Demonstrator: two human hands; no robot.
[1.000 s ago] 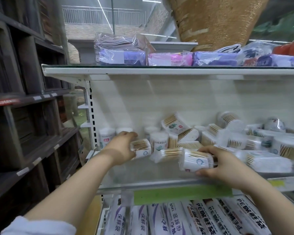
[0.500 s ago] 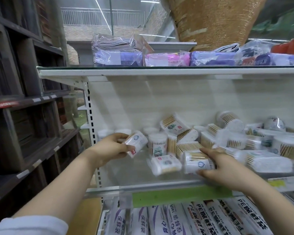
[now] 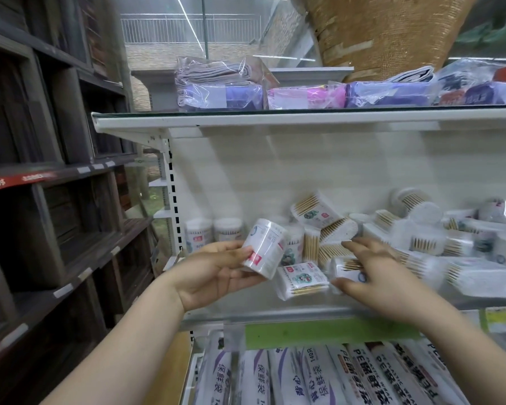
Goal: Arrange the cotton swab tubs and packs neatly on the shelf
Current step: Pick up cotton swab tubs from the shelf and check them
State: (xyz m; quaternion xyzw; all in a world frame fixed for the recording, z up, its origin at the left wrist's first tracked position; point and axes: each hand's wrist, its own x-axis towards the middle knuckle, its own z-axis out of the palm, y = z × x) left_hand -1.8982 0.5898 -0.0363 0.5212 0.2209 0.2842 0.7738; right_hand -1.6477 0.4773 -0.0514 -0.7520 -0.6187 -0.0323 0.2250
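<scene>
Mid-sort, left end of the shelf (image 3: pixel 275 315). Left hand (image 3: pixel 214 273) has fingers and thumb wrapped round a white tub (image 3: pixel 263 248), which is lifted off the deck and tilted, in front of the two upright tubs (image 3: pixel 199 233) at the back-left corner. Right hand (image 3: pixel 383 285) sits on a second tub (image 3: pixel 345 268) lying on its side near the front: thumb under, fingers draped over (looks like a loose hold, not a firm clamp). A flat pack (image 3: pixel 301 277) lies between the hands, just beside the second tub. Everything further right is a jumbled pile (image 3: pixel 421 238), so I'd say the task is barely started. Next move: turn the white tub upright, seat it beside the standing pair, keep the row square. Risk: the wrist clipping those two over.
</scene>
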